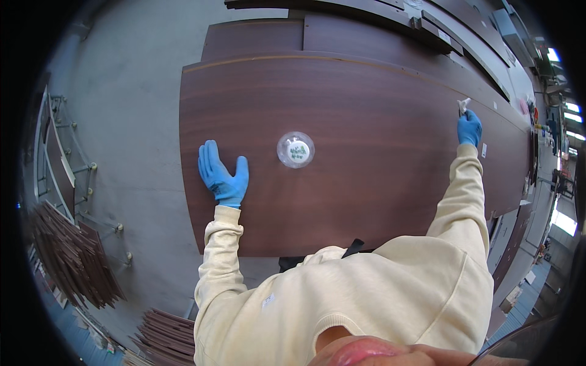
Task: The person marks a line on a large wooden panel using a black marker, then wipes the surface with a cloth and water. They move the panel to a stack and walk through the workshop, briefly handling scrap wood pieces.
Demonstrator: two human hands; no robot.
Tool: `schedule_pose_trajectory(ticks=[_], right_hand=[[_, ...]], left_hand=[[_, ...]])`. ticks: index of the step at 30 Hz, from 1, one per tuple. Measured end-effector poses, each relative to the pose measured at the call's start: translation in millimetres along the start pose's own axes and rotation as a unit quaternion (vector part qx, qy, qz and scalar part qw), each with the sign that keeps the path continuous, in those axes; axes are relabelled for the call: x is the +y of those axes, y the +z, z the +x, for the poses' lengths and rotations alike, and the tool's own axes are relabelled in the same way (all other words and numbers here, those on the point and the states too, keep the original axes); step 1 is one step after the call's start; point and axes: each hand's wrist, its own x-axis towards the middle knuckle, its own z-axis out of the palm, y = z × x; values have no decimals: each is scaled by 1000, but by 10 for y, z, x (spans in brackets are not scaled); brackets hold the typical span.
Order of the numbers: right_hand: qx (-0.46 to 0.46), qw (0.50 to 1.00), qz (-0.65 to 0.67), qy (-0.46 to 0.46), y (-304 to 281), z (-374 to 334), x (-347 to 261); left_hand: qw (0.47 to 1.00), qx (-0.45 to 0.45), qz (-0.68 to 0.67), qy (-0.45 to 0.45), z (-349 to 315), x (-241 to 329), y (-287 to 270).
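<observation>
A large dark brown wood-grain panel [366,201] lies flat before me. My left hand [223,175], in a blue glove, rests near the panel's left edge with its fingers stretched out and thumb spread. At the far right of the panel, my gloved right hand [469,128] is closed on a small crumpled white rag [464,106], which sticks out past the fingers. Between my hands stands a clear round plastic bottle [296,150], seen from above, with a white cap and green print. A small white label [484,150] is on the panel beside my right wrist.
Beyond the panel lie other brown boards [253,38] and stacked dark strips [342,9]. Bundled brown boards [73,256] and a metal rack [88,174] stand to the left on the grey floor [137,110]. Another stack of boards [165,338] lies near me at lower left.
</observation>
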Motion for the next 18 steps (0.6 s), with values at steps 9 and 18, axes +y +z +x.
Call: schedule_pose_trajectory(ticks=[9, 18], right_hand=[[1, 873, 436, 221, -673, -2217, 513], [5, 731, 571, 374, -1319, -3357, 957]], left_hand=[[934, -105, -332, 80, -10, 877, -48], [858, -6, -512, -40, -159, 1528, 262]])
